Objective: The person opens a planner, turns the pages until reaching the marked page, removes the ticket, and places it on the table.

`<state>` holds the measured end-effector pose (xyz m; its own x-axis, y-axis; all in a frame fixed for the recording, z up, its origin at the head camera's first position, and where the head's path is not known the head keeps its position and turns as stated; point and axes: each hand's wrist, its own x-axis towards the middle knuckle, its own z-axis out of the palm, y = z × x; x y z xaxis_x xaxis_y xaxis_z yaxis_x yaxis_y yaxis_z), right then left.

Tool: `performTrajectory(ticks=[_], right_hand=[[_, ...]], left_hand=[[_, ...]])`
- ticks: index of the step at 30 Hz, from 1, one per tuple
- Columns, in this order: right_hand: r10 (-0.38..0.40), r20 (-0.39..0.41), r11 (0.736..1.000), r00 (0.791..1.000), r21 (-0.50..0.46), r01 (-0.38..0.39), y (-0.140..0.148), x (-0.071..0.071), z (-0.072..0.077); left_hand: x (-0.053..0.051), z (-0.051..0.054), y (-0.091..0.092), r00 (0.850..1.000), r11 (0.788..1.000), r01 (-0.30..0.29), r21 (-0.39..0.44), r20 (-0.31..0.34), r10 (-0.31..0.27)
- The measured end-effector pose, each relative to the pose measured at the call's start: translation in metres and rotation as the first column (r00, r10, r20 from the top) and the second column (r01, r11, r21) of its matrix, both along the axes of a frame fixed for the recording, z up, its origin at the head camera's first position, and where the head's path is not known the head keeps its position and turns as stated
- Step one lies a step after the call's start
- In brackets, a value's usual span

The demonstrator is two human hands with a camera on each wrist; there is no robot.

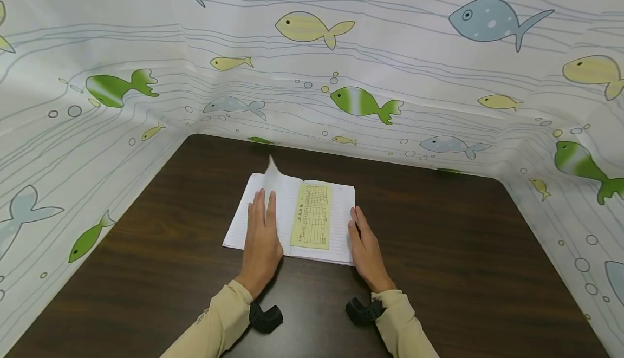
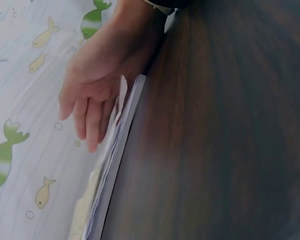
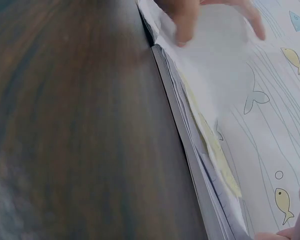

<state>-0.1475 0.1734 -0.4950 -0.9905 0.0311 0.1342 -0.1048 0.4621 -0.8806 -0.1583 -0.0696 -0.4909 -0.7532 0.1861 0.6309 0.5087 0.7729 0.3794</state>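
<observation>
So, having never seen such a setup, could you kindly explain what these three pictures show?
There is no machine, just a person working bare-handed. The wide picture comes from a head-worn camera; the other two come from wrist cameras, apparently the black devices. On the dark table lies an open notebook with a yellow printed slip on its right-hand page. The left hand is against a raised page; the right hand is at the notebook's right edge. Neither appears to grip anything.
</observation>
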Motion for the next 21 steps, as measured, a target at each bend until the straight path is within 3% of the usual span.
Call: performTrajectory(ticks=[2,4,6,7,8,10,13,21], right_hand=[[-0.008,0.010,1.000,1.000,0.009,0.008,0.000,0.000,0.000],[-0.014,0.017,1.000,1.000,0.015,0.014,0.000,0.000,0.001],[-0.020,0.020,1.000,1.000,0.018,0.020,0.000,0.000,0.000],[-0.021,0.021,1.000,1.000,0.019,0.021,0.000,0.001,0.000],[-0.021,0.022,1.000,1.000,0.020,0.021,0.000,0.001,0.000],[-0.018,0.027,1.000,0.999,0.019,0.017,0.000,0.001,0.000],[-0.016,0.035,1.000,0.999,0.024,0.015,-0.001,0.002,0.001],[-0.032,0.037,0.995,0.999,0.091,0.029,-0.002,0.000,0.000]], left_hand=[[-0.002,0.000,0.000,0.996,0.997,-0.051,-0.059,-0.079,0.046],[-0.002,0.000,0.000,0.996,0.995,-0.025,-0.092,-0.087,0.017],[0.000,-0.001,0.002,0.998,0.990,0.057,-0.128,-0.026,-0.061],[0.001,-0.002,0.002,0.995,0.982,0.101,-0.158,0.039,-0.096],[0.003,-0.003,0.003,0.984,0.972,0.150,-0.180,0.118,-0.130],[0.006,-0.005,0.003,0.948,0.943,0.237,-0.234,0.268,-0.171],[0.009,-0.006,0.003,0.906,0.914,0.290,-0.284,0.388,-0.167],[0.008,-0.007,0.003,0.894,0.910,0.293,-0.292,0.421,-0.153]])
